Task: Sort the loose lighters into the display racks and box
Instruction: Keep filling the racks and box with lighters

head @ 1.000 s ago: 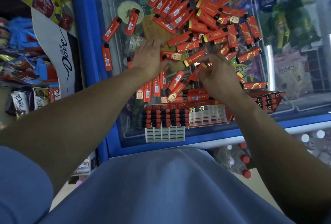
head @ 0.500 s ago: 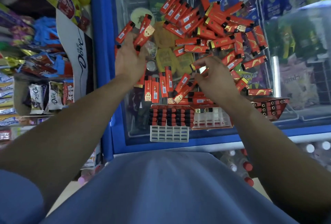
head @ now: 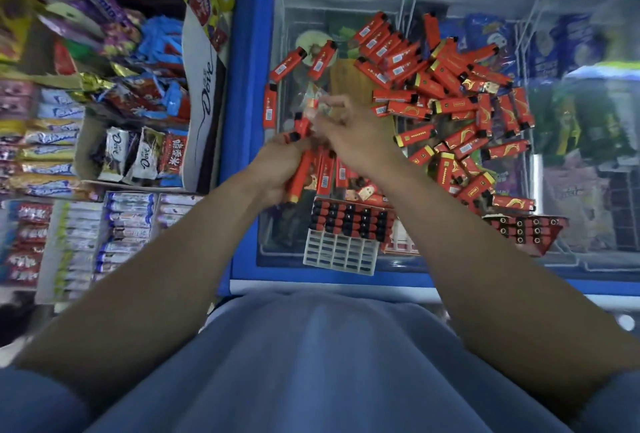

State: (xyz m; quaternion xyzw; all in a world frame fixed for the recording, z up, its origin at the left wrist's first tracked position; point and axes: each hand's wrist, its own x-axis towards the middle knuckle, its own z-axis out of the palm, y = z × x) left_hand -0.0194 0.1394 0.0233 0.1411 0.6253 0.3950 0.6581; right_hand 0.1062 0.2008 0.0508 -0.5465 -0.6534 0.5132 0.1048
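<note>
Many loose red lighters (head: 446,96) lie scattered on the glass lid of a blue freezer (head: 242,121). My left hand (head: 277,169) is closed on a red lighter (head: 299,176) pointing down toward me. My right hand (head: 349,134) meets it just above and pinches the top of another red lighter (head: 303,124), blurred by motion. In front of my hands stands a white display rack (head: 341,256), its back rows filled with black-capped lighters (head: 349,221). A red box (head: 530,231) with several lighters lies at the right.
A row of lighters (head: 329,173) lies flat between my hands and the rack. Left of the freezer, shelves hold chocolate bars and candy (head: 131,155). Ice cream packs (head: 575,141) show under the glass. My blue shirt fills the bottom of the view.
My left hand came back from the far-left lighters toward the middle with a lighter. My right hand moved left from the pile to meet it. The camera view shifted right.
</note>
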